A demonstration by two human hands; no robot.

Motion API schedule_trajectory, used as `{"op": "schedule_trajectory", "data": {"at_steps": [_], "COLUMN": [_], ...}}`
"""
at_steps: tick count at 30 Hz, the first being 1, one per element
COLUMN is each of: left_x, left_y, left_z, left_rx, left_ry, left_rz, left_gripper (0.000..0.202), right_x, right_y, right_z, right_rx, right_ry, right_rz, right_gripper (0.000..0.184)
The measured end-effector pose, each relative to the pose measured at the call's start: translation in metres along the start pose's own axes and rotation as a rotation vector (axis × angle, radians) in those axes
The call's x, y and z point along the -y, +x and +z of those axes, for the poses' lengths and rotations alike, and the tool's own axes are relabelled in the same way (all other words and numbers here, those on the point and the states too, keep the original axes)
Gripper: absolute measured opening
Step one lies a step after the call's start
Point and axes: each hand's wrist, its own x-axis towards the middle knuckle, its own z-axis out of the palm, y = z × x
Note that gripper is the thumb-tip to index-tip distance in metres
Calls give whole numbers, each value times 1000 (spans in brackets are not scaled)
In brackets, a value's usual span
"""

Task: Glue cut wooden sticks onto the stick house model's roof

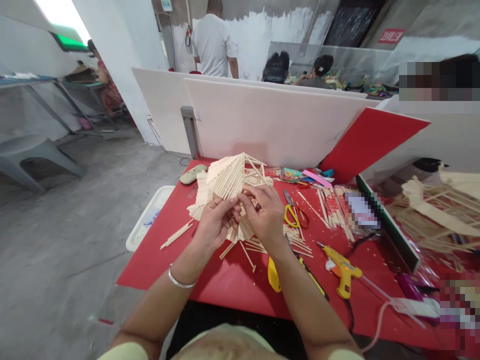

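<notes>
A model built of thin wooden sticks [228, 180], shaped like a slanted roof, is held above the red table [225, 280]. My left hand [214, 224] grips its lower left part, fingers curled round the sticks. My right hand [267, 212] holds the lower right side, its fingers pinched on sticks near the middle. A silver bracelet [180, 281] is on my left wrist. Loose sticks [176, 235] lie on the table under and beside the model.
Yellow-handled scissors [294, 212], a yellow glue gun [343, 272] with its cord, a yellow tool [273, 275], and stick bundles [330, 207] lie at right. A white tray [148, 217] sits off the left edge. White partition boards [270, 120] stand behind; other people work beyond.
</notes>
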Motion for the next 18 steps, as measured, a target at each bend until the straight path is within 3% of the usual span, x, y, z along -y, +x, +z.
{"op": "schedule_trajectory", "data": {"at_steps": [18], "left_x": [-7], "left_y": [2], "left_z": [-2], "left_rx": [4], "left_ry": [51], "left_rz": [-15], "left_gripper": [24], "right_x": [3], "right_y": [-1], "right_z": [0], "right_rx": [24], "right_ry": [-3], "right_rz": [3], "right_gripper": [17]}}
